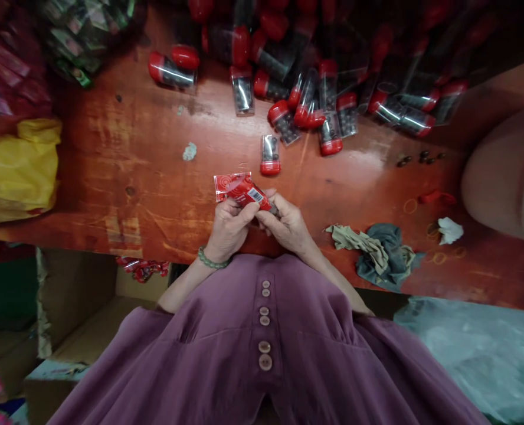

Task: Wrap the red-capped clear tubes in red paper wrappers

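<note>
Both my hands hold a red printed plastic packet [239, 188] with a barcode, just above the table's near edge. My left hand [231, 227] pinches its lower side near the middle, and a green bracelet circles that wrist. My right hand [286, 221] grips the packet's right end, its fingers wrapped round it. What the packet contains is hidden. Just beyond my hands a clear tube with a red cap [269, 156] lies on the table, dark balls inside. More such red-capped tubes [284, 122] are heaped farther back.
Grey-green rags [383, 254], rubber bands [439, 257] and a white scrap [450, 230] lie at right, near a large pale bucket [496, 177]. Yellow [16, 171] and red bags [12, 77] stand at left. Below the edge, an open cardboard box [80, 301] holds red packets [142, 268].
</note>
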Demonstrator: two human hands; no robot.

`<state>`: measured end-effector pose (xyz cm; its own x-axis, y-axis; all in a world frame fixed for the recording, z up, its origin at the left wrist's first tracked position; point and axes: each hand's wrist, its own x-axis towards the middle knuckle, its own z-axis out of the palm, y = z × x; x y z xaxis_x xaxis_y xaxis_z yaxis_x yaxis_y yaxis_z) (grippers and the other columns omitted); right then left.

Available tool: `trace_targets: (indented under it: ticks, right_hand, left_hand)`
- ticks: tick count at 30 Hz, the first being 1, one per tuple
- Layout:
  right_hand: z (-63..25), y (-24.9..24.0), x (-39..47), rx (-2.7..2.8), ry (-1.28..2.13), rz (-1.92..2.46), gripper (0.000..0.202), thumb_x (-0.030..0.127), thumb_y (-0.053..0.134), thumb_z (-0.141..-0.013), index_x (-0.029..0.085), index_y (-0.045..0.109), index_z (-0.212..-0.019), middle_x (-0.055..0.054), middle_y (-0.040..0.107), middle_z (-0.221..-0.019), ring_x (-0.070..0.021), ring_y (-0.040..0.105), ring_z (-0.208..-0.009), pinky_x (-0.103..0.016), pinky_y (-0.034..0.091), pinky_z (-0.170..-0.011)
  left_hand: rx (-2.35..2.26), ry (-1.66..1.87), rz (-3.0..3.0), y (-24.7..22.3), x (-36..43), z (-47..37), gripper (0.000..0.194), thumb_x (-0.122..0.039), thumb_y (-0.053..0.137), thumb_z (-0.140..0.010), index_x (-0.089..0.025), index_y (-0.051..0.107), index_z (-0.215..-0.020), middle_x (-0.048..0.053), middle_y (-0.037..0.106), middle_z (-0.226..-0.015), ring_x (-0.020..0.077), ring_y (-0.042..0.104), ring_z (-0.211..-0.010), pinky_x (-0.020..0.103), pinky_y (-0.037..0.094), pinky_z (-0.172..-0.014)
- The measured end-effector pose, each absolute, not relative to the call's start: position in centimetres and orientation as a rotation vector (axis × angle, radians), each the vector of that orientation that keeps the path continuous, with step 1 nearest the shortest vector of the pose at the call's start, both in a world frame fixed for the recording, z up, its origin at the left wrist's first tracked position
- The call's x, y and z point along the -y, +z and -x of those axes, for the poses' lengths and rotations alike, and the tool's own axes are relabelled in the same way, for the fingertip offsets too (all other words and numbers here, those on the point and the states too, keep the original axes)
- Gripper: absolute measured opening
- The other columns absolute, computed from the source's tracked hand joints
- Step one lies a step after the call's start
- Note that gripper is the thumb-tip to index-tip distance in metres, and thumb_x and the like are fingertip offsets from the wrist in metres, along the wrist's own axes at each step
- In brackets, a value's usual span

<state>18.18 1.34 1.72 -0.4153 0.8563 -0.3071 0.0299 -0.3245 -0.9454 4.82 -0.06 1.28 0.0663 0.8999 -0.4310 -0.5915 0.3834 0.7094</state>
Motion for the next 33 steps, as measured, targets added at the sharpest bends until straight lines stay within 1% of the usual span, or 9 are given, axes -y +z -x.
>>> trace_targets:
  ticks: [3,6,9,12,14,18,26,29,33]
  right_hand:
    - [-18.1,1.1,-1.0,1.305,1.79,1.184,0.023,0.043,0.062,-0.09,0.022,0.053,-0.093,0.009,0.051,-0.06,-0.0062,0.044,-0.047,-0.021,0.037,-0.047]
    - [-18.1,0.6,-0.7,1.378,1.661,1.22,0.027,0.045,0.069,-0.085,0.022,0.055,-0.084,0.008,0.054,-0.063,-0.0061,0.042,-0.048,-0.021,0.038,-0.048]
    - [-18.2,0.9,-0.5,1.585,1.412,1.224,0.029,0.041,0.076,-0.079,0.021,0.06,-0.093,0.003,0.065,-0.082,-0.0089,0.053,-0.062,-0.024,0.047,-0.06]
    - [-17.8,1.6,-0.2,1.652,1.3,1.174,0.029,0.038,0.071,-0.084,0.021,0.062,-0.107,-0.003,0.069,-0.098,-0.0138,0.062,-0.081,-0.029,0.053,-0.075]
    - [-17.2,1.8,0.3,1.571,1.375,1.162,0.024,0.037,0.065,-0.089,0.021,0.063,-0.108,-0.003,0.07,-0.096,-0.0133,0.064,-0.079,-0.029,0.054,-0.076]
    - [-16.0,1.8,1.2,1.397,1.602,1.18,0.024,0.043,0.063,-0.09,0.02,0.064,-0.094,0.001,0.067,-0.077,-0.0105,0.06,-0.063,-0.025,0.051,-0.063]
    - [-17.0,3.0,0.9,2.044,1.439,1.006,0.025,0.034,0.06,-0.095,0.017,0.066,-0.077,0.0,0.065,-0.068,-0.0101,0.056,-0.06,-0.024,0.043,-0.061]
    - [-17.5,2.9,-0.8,2.147,1.15,1.081,0.021,0.031,0.058,-0.096,0.015,0.069,-0.092,-0.006,0.071,-0.082,-0.0164,0.063,-0.075,-0.029,0.049,-0.072]
    - [-17.1,2.1,-3.1,2.461,0.712,1.15,0.032,0.028,0.062,-0.093,0.012,0.065,-0.121,-0.017,0.069,-0.12,-0.0295,0.059,-0.111,-0.044,0.045,-0.094]
  left_hand:
    - [-0.941,1.149,-0.398,1.3,0.6,-4.9,0.03,-0.045,0.081,-0.072,-0.017,0.071,-0.073,0.001,0.071,-0.065,0.0131,0.064,-0.052,0.028,0.057,-0.057]
    - [-0.935,1.135,-0.384,1.5,1.0,-4.6,0.031,-0.044,0.082,-0.071,-0.017,0.076,-0.085,0.007,0.077,-0.089,0.0184,0.072,-0.076,0.032,0.06,-0.075]
    - [-0.941,1.141,-0.394,1.7,1.4,-4.0,0.033,-0.041,0.081,-0.073,-0.019,0.077,-0.098,0.009,0.074,-0.115,0.0217,0.07,-0.1,0.033,0.057,-0.089]
    - [-0.953,1.174,-0.412,1.7,2.1,-3.7,0.035,-0.038,0.08,-0.074,-0.021,0.076,-0.104,0.009,0.071,-0.123,0.0222,0.067,-0.111,0.033,0.053,-0.098]
    - [-0.959,1.214,-0.409,1.7,2.5,-3.6,0.034,-0.039,0.08,-0.075,-0.021,0.077,-0.103,0.009,0.072,-0.122,0.0223,0.066,-0.113,0.034,0.051,-0.101]
    - [-1.03,1.297,-0.371,2.2,3.5,-3.5,0.03,-0.04,0.079,-0.075,-0.021,0.077,-0.098,0.008,0.076,-0.11,0.0229,0.069,-0.109,0.037,0.054,-0.098]
    - [-1.457,1.162,-0.563,5.0,9.2,4.0,0.029,-0.041,0.075,-0.078,-0.023,0.075,-0.1,0.008,0.076,-0.107,0.0232,0.074,-0.093,0.039,0.058,-0.092]
    - [-1.67,0.675,-0.846,4.6,13.6,10.3,0.032,-0.047,0.073,-0.076,-0.025,0.075,-0.098,0.007,0.078,-0.101,0.0269,0.073,-0.094,0.039,0.058,-0.088]
    - [-2.057,0.072,-1.18,3.6,18.6,17.5,0.032,-0.056,0.065,-0.072,-0.026,0.071,-0.081,0.006,0.072,-0.068,0.0318,0.069,-0.067,0.041,0.053,-0.059]
